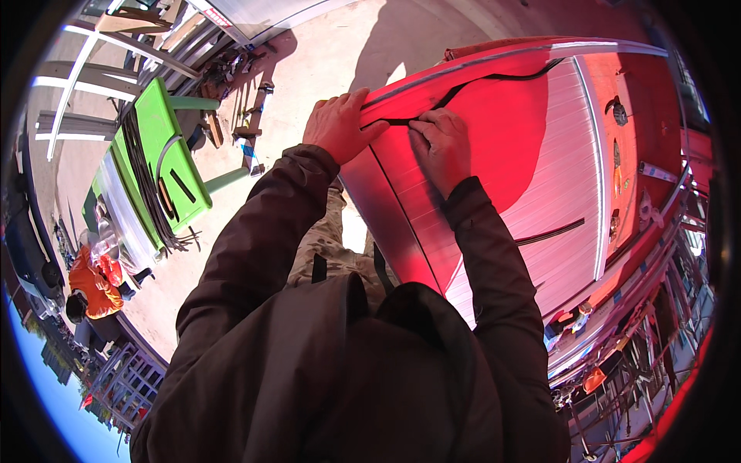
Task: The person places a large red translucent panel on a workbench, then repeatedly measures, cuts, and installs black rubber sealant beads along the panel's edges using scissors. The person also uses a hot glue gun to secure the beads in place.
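On the ground near the green table [159, 108] we see scattered tools [248, 133] to its right, while a frame of white bars [85, 86] stands above it. Below the table we notice a person in orange [99, 289], and a dark car [35, 247] farther left.

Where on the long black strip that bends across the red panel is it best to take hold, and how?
Probably the bent stretch of the strip just beyond the right grip, pinched across its narrow width, coming from above the red panel on the right. There it shows uncovered; nearer the left grip, little of it is free.
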A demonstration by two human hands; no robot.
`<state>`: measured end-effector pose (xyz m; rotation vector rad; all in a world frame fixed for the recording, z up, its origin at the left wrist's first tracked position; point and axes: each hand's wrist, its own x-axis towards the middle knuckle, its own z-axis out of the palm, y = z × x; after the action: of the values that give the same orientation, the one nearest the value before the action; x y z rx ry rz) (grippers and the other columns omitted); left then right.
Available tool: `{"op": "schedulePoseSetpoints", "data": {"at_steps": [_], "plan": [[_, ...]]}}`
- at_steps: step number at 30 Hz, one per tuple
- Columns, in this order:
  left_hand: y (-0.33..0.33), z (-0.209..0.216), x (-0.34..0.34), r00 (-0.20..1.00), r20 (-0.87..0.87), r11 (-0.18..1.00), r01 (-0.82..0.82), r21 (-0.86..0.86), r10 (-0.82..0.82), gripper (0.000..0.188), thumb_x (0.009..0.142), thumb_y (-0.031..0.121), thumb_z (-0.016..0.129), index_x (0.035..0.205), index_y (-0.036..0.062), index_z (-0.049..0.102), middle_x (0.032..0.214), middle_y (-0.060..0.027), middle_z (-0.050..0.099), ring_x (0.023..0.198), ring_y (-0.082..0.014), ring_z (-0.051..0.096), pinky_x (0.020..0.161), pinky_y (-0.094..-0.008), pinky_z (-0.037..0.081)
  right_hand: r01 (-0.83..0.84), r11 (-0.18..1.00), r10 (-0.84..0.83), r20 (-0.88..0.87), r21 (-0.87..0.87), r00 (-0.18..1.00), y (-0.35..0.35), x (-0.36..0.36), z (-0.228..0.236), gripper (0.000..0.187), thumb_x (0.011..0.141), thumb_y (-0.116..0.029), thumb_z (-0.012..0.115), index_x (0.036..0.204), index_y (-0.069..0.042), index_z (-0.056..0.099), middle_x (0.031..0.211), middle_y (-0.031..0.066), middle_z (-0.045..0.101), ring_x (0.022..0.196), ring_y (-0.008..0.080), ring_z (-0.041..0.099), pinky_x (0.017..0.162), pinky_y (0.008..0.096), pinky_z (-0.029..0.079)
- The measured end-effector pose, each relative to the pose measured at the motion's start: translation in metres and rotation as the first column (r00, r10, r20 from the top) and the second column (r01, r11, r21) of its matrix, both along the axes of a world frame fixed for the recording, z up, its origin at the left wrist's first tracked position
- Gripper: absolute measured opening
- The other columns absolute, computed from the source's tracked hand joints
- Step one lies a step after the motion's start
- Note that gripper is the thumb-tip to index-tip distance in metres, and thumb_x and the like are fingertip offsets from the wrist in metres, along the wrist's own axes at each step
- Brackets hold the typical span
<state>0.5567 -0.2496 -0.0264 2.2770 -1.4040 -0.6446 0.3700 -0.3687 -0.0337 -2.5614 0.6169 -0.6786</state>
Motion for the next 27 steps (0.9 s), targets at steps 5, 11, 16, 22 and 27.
{"op": "schedulePoseSetpoints", "data": {"at_steps": [5,11,16,22,27], "plan": [[-0.010,0.000,-0.015,0.999,0.006,0.999,-0.044,-0.010,0.044,0.074,0.080,0.042,0.076,0.138,0.0052,0.050,0.131,-0.0143,0.060,0.118,-0.0325,0.058,0.102,-0.0433,0.043,-0.043,0.999,0.043,-0.020,0.012,0.999,-0.021,-0.004,-0.004,0.015,0.077,-0.007,0.076,0.091,-0.007,0.070,0.098,0.0047,0.065,0.101,0.0279,0.060,0.088,0.0399,0.049],[-0.023,0.005,-0.027,0.995,0.052,0.996,-0.088,-0.021,0.089,0.068,0.081,0.041,0.074,0.135,0.0066,0.051,0.127,-0.0129,0.062,0.117,-0.0318,0.058,0.101,-0.0419,0.043,-0.008,0.997,0.007,0.003,0.073,1.000,-0.046,0.005,0.002,0.018,0.073,-0.008,0.080,0.084,-0.007,0.066,0.091,0.0066,0.064,0.094,0.0290,0.058,0.083,0.0410,0.048],[-0.024,-0.004,-0.029,0.993,0.065,0.994,-0.094,-0.056,0.097,0.060,0.085,0.041,0.071,0.132,0.0076,0.053,0.123,-0.0119,0.064,0.114,-0.0310,0.059,0.098,-0.0412,0.044,0.041,0.995,-0.040,-0.007,0.092,0.999,-0.048,0.014,-0.001,0.023,0.071,-0.009,0.082,0.075,-0.009,0.060,0.083,0.0050,0.059,0.087,0.0294,0.056,0.077,0.0419,0.047],[-0.025,-0.008,-0.031,0.988,0.085,0.989,-0.123,-0.079,0.130,0.056,0.086,0.040,0.070,0.129,0.0077,0.056,0.119,-0.0119,0.065,0.111,-0.0312,0.061,0.096,-0.0417,0.045,0.069,0.994,-0.068,-0.008,0.082,0.998,-0.048,0.016,-0.004,0.025,0.069,-0.010,0.084,0.072,-0.010,0.059,0.081,0.0044,0.058,0.084,0.0292,0.056,0.076,0.0418,0.046],[-0.028,-0.007,-0.029,0.987,0.077,0.989,-0.133,-0.065,0.138,0.055,0.085,0.039,0.070,0.129,0.0075,0.058,0.118,-0.0124,0.065,0.111,-0.0317,0.061,0.096,-0.0430,0.045,0.030,0.983,-0.050,0.106,0.182,0.993,-0.059,0.011,-0.008,0.019,0.072,-0.006,0.081,0.080,-0.007,0.064,0.087,0.0060,0.062,0.087,0.0293,0.059,0.076,0.0410,0.048]]}}
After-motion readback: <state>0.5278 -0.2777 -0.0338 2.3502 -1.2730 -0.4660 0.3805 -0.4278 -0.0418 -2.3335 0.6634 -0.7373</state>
